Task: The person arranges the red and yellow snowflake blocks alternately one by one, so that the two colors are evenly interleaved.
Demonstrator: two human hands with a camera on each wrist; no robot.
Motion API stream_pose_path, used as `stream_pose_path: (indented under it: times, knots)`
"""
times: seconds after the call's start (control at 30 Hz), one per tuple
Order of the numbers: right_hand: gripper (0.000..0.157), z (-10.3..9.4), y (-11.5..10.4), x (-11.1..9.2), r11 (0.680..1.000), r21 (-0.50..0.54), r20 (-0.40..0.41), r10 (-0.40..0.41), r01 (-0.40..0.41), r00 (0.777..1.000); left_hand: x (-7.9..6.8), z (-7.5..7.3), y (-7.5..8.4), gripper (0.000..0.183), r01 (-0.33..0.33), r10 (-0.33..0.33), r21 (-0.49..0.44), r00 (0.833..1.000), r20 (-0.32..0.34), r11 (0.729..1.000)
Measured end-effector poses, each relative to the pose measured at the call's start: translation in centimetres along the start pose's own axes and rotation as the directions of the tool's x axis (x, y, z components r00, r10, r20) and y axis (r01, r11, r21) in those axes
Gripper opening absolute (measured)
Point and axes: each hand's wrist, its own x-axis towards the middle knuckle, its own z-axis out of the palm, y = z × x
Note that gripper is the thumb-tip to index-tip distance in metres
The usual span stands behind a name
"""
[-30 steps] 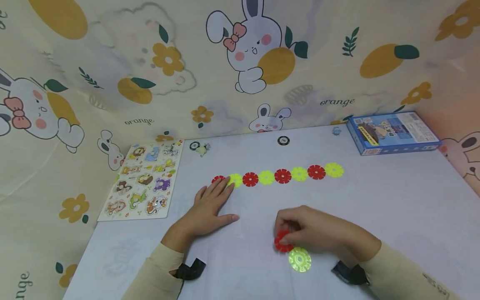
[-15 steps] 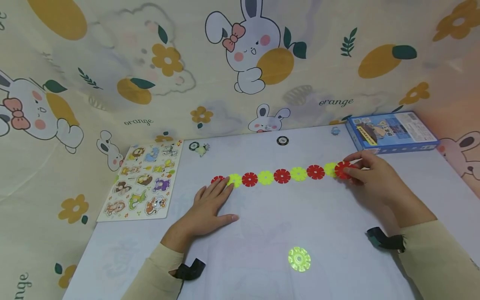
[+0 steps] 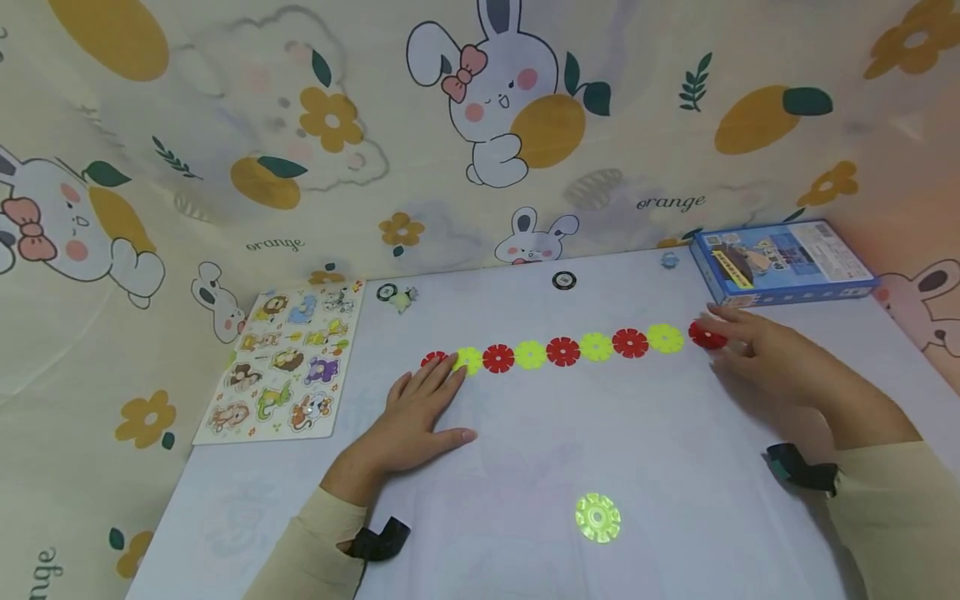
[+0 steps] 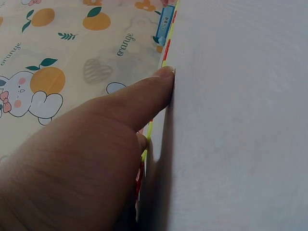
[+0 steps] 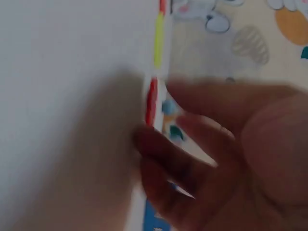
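Note:
A row of red and yellow-green notched plastic discs crosses the table, its middle marked by a red disc [image 3: 563,352]. At its left end, my left hand [image 3: 420,415] lies flat with straight fingers, fingertips over the end red disc [image 3: 433,358] and a yellow-green one [image 3: 468,362]. The rightmost red disc [image 3: 707,336] lies flat, slightly apart from the yellow-green disc [image 3: 665,338] beside it. My right hand [image 3: 783,358] is over its right side, thumb and fingers spread around its edge; the right wrist view shows that red disc [image 5: 151,101] between them.
One loose yellow-green disc [image 3: 597,517] lies near the front. An animal puzzle board [image 3: 285,362] is at left and a blue box [image 3: 783,262] at back right. Small figures [image 3: 402,300] and a black round chip [image 3: 564,280] sit along the back.
My right hand has carried a red disc from the front to the row's right end, then moved it right off the yellow-green disc; its grip has loosened. My left hand has stayed still.

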Motion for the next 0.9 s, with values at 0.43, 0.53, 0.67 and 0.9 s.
stream_pose_path:
  times: [0.43,0.53,0.67,0.9]
  knots:
    - [0.074,1.3,-1.0,0.2,0.972,-0.229,0.045,-0.036,0.045,0.998,0.0,0.0,0.1,0.088,-0.009,0.009,0.005,1.000,-0.010,1.000]
    - [0.079,1.5,-1.5,0.2,0.970,-0.242,0.038,-0.011,0.020,0.999,0.0,0.0,0.0,0.088,-0.008,0.008,0.006,1.000,-0.012,1.000]
    - [0.083,1.7,-2.0,0.1,0.969,-0.249,0.040,0.011,-0.001,0.999,0.0,0.0,0.0,0.088,-0.008,0.008,0.010,1.000,-0.006,1.000]
    - [0.084,1.7,-2.4,0.0,0.957,-0.289,0.043,0.008,0.004,0.999,0.0,0.0,0.0,0.088,-0.011,0.011,0.012,1.000,-0.012,1.000]
